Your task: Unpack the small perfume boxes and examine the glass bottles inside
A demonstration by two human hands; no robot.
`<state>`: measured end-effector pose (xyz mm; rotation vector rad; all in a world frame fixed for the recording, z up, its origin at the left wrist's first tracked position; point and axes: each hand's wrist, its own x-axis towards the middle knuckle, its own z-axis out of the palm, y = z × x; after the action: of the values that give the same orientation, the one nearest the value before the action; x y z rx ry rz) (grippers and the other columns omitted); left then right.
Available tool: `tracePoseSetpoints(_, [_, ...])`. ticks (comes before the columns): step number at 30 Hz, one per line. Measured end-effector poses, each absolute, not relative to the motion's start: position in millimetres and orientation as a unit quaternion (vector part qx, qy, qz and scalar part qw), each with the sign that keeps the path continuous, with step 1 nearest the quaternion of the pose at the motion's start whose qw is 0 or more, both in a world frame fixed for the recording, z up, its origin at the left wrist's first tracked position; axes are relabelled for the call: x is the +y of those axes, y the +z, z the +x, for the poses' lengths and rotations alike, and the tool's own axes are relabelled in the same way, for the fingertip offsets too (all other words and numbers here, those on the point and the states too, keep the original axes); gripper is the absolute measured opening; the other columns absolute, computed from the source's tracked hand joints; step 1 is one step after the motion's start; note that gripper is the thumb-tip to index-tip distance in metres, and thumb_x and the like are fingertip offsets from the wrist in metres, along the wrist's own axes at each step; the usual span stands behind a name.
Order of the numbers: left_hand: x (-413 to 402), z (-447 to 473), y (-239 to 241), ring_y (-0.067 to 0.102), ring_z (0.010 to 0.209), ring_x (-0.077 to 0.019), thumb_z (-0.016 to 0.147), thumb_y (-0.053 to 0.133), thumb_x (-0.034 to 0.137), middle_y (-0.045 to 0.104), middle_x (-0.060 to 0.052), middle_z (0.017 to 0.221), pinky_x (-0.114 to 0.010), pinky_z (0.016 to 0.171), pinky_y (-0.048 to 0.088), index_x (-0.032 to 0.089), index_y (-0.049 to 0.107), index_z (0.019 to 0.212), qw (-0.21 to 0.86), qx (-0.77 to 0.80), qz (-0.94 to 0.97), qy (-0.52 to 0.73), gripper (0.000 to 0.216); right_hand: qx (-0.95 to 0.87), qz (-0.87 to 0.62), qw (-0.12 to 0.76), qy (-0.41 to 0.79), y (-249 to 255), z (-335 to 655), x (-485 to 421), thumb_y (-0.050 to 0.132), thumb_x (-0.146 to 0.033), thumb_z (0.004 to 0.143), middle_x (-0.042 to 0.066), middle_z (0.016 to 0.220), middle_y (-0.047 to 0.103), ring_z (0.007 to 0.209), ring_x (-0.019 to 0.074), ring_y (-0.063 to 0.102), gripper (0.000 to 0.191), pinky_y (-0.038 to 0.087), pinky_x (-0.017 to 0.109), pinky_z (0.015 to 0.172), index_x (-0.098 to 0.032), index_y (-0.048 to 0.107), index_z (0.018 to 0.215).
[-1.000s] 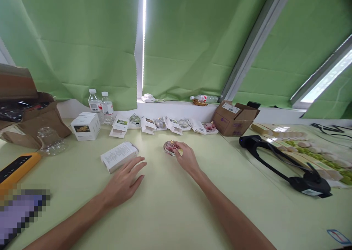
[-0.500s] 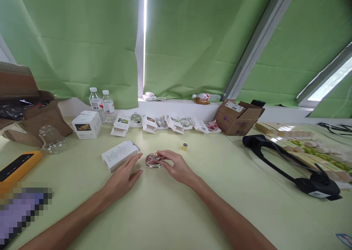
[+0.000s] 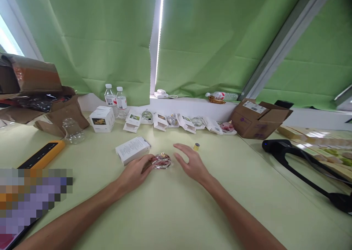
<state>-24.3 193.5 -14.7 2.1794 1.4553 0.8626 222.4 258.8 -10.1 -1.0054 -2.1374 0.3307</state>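
A small round glass bottle with pink contents and a gold neck (image 3: 162, 161) lies on the pale green table (image 3: 170, 213). My left hand (image 3: 136, 173) reaches it from the left, its fingertips touching the bottle's left side. My right hand (image 3: 191, 162) hovers just right of the bottle, fingers spread and holding nothing. A small gold cap (image 3: 196, 147) stands on the table just beyond my right hand. A white printed box (image 3: 132, 149) lies on its side left of the bottle.
A row of open white boxes and glass bottles (image 3: 176, 120) lines the back edge. Two water bottles (image 3: 116, 100), a white carton (image 3: 102, 119), a glass jar (image 3: 72, 131), brown cardboard boxes (image 3: 258, 119), a yellow-edged device (image 3: 41, 156) and a black headset (image 3: 305, 162) sit around.
My right hand drew the bottle toward me, then let go and opened beside it. My left hand moved in to touch the bottle. The gold cap now stands apart on the table.
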Motion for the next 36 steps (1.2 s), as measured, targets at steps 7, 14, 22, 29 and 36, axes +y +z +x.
tracePoseSetpoints(7, [192.7,-28.8,-16.8,0.063,0.096,-0.0203,0.096,0.035,0.038,0.066,-0.002,0.111,-0.032,0.08,0.049,0.027,0.051,0.118,0.189,0.522,0.78,0.289,0.029,-0.758,-0.527,0.382,-0.041,-26.5,269.0,306.8,0.048,-0.036,0.089,0.013,0.13,0.055,0.127,0.0275,0.045,0.042,0.037,0.046,0.107,-0.016,0.056,0.124])
tracePoseSetpoints(14, [195.6,-29.2,-22.3,0.057,0.113,-0.0241,0.094,0.04,0.043,0.06,-0.002,0.127,-0.034,0.087,0.047,0.029,0.04,0.134,0.189,0.529,0.784,0.264,0.042,-0.74,-0.622,0.254,-0.022,-36.4,287.8,320.1,0.044,-0.032,0.089,0.015,0.145,0.04,0.137,0.0273,0.032,0.053,0.032,0.042,0.11,-0.01,0.043,0.137])
tracePoseSetpoints(22, [199.8,-23.7,-19.0,0.063,0.098,-0.0232,0.095,0.036,0.046,0.067,-0.002,0.11,-0.032,0.077,0.047,0.028,0.048,0.123,0.19,0.519,0.79,0.266,0.035,-0.767,-0.604,0.21,0.047,-35.6,280.4,314.6,0.037,-0.02,0.091,0.016,0.144,0.042,0.134,0.0245,0.038,0.046,0.033,0.036,0.109,-0.008,0.046,0.135])
tracePoseSetpoints(29, [199.0,-25.7,-17.8,0.063,0.09,-0.022,0.096,0.035,0.046,0.068,-0.002,0.104,-0.03,0.07,0.045,0.026,0.049,0.115,0.184,0.516,0.795,0.259,0.031,-0.8,-0.564,0.197,0.047,-28.3,266.3,301.8,0.036,-0.017,0.092,0.013,0.136,0.053,0.126,0.0242,0.049,0.042,0.038,0.037,0.102,-0.015,0.051,0.13])
tracePoseSetpoints(36, [198.9,-27.0,-19.2,0.064,0.09,-0.0219,0.095,0.037,0.045,0.068,-0.003,0.104,-0.029,0.07,0.045,0.025,0.049,0.115,0.176,0.512,0.798,0.263,0.03,-0.819,-0.528,0.202,0.098,-21.3,241.1,279.4,0.04,-0.022,0.093,0.009,0.121,0.063,0.11,0.0226,0.06,0.041,0.044,0.032,0.089,-0.021,0.046,0.133])
